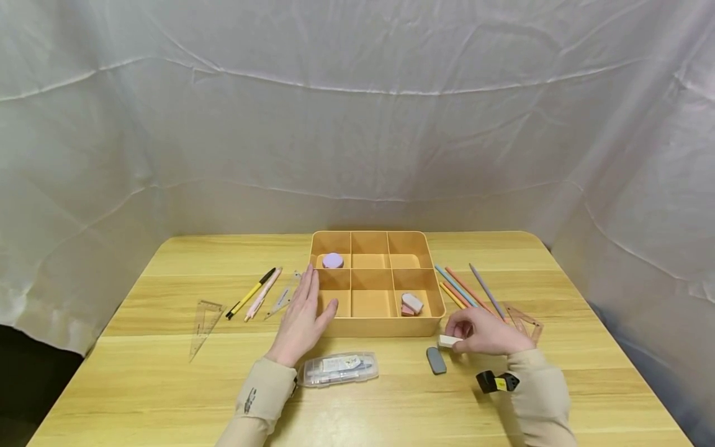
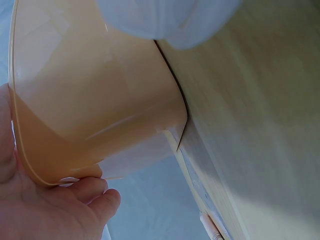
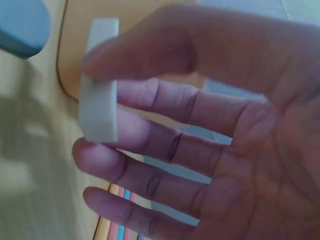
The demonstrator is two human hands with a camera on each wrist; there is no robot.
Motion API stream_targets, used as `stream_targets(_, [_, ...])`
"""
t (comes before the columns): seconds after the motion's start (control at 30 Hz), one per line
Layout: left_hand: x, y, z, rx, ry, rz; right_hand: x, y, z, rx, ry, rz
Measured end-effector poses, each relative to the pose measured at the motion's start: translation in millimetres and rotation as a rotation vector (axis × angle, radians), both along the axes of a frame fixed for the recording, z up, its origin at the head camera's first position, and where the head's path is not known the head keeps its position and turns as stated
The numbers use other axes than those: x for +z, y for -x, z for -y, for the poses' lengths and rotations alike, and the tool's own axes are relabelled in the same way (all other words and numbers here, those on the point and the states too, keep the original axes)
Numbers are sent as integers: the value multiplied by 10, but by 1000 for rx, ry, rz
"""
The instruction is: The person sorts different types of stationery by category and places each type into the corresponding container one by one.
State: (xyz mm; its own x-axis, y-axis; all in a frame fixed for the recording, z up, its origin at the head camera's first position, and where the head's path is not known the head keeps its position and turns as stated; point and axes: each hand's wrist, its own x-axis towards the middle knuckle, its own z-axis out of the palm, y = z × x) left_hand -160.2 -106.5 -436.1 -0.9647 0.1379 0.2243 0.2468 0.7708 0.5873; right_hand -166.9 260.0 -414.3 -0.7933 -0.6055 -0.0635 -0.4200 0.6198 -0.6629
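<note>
My right hand (image 1: 487, 332) pinches a white eraser (image 3: 100, 110) between thumb and fingers, just above the table by the front right corner of an orange divided storage box (image 1: 371, 327). My left hand (image 1: 301, 320) holds that box at its front left corner, the thumb over the rim and the fingers along the outer left side. A white-and-pink eraser pair (image 1: 412, 303) lies in the front right compartment. In the back left one sits a round lilac object (image 1: 332, 261). A dark grey eraser (image 1: 436, 361) lies on the table left of my right hand.
A clear plastic case (image 1: 338, 370) with items inside lies in front of the box. On the left are a set square (image 1: 205, 326), a yellow-black pen (image 1: 251, 293), a pink pen (image 1: 263, 294) and another clear ruler (image 1: 283, 297). Several coloured pencils (image 1: 466, 287) and a triangular ruler (image 1: 525, 321) lie right.
</note>
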Motion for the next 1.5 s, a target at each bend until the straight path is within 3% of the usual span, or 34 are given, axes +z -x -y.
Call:
stream_targets(0.43, [11,-4,10,2,-5,5,130,-69,13,5,77,-77])
stream_targets(0.87, [-2,13,-2,4,6,2,228,-124,113,-164,152,-293])
stream_targets(1.0, [-2,17,-12,2,-2,4,247,-84,176,-231,122,-378])
stream_targets(1.2, [2,14,-6,6,0,2,311,52,342,-223,70,-515])
stream_targets(1.5, [4,6,-3,9,5,4,345,296,619,-202,-118,-544])
